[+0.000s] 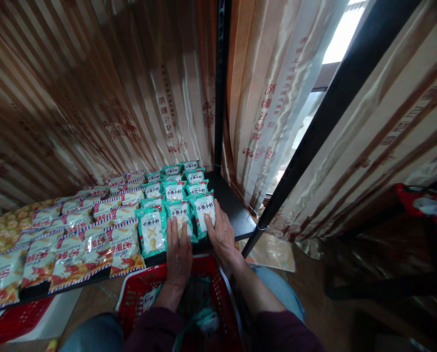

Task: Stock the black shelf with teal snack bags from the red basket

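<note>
Rows of green snack bags point(152, 231) with white fronts stand at the right part of a black shelf point(228, 200). My left hand point(179, 254) lies with stretched fingers on the lower front of the middle bag point(179, 210) in the front row. At the row's right end, my right hand point(220, 227) grips the side of another green snack bag point(204, 208), thumb on its front and fingers along its right edge. Under my forearms stands a red basket point(130, 288) with more green bags point(207, 320) inside, partly hidden by my arms and sleeves.
White snack bags with red print point(125, 247) fill the shelf to the left, with yellowish packs point(11, 225) beyond. Black metal posts point(221, 88) rise at the corner and right. Printed curtains point(160, 98) hang behind. A red-and-white box point(38, 318) sits below the shelf.
</note>
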